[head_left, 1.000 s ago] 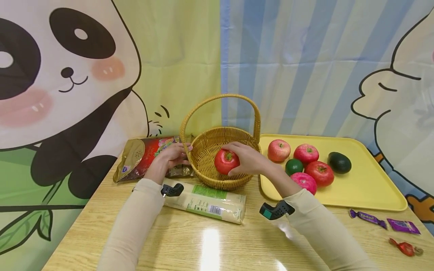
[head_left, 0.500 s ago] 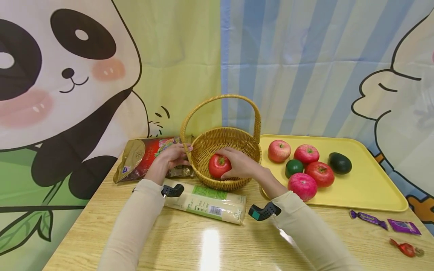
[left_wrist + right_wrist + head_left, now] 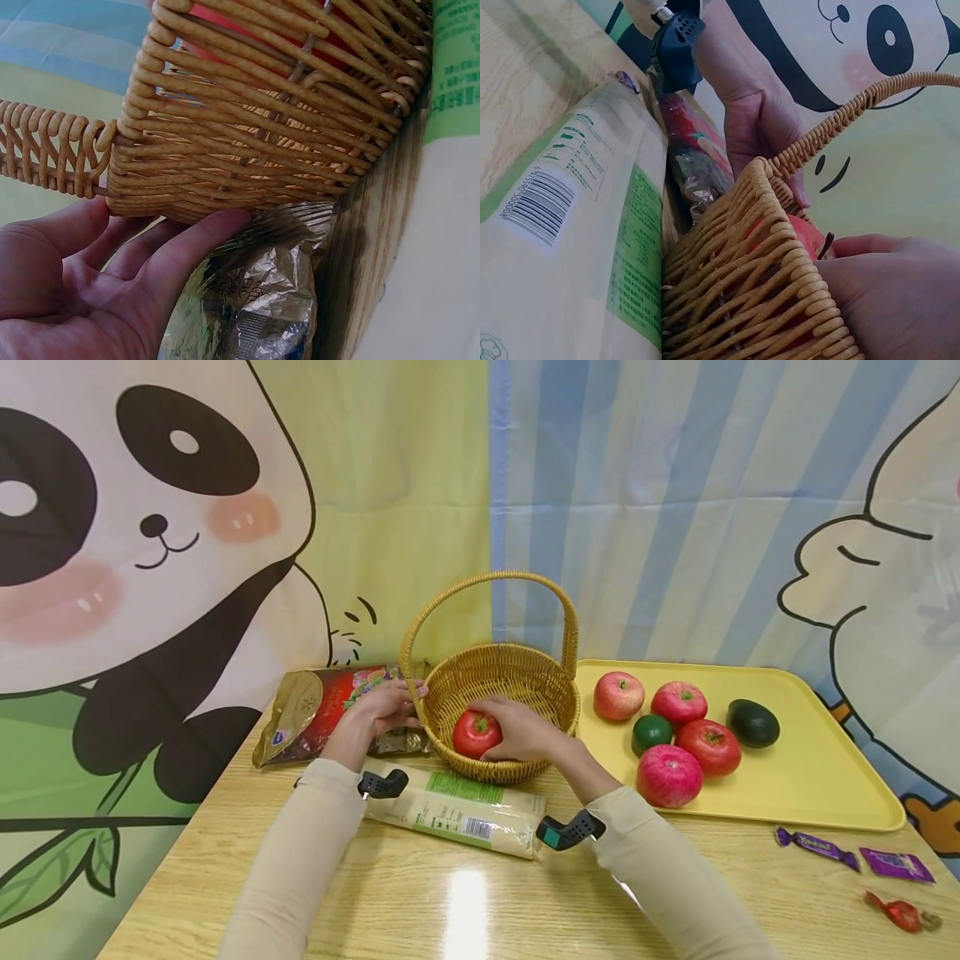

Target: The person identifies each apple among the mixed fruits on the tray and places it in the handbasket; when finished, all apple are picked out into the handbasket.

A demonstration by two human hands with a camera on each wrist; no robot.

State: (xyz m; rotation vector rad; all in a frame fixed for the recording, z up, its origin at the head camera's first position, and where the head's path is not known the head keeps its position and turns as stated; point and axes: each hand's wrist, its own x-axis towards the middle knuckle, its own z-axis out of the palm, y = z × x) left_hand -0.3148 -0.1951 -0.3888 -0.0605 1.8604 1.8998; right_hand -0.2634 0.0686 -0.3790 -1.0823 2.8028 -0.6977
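Observation:
A golden wicker basket (image 3: 495,768) with a tall arched handle stands mid-table. My right hand (image 3: 525,731) reaches over its right side and holds a red apple (image 3: 474,737) low inside, near the front left wall. In the right wrist view, the apple's dark stem shows beside the fingers, with the rest partly behind the wickerwork. My left hand (image 3: 384,708) touches the basket's outer left side near the handle's foot. Its fingers (image 3: 202,232) lie fairly straight against the weave in the left wrist view.
A yellow tray (image 3: 810,768) on the right bears several red apples, a green round fruit (image 3: 652,735) and an avocado (image 3: 753,723). A pale food packet (image 3: 465,810) lies before the basket, a red-gold bag (image 3: 315,714) to its left. Wrapped sweets (image 3: 817,846) lie front right.
My right hand has moved the apple left and lower into the basket. The left hand stays at the basket's side.

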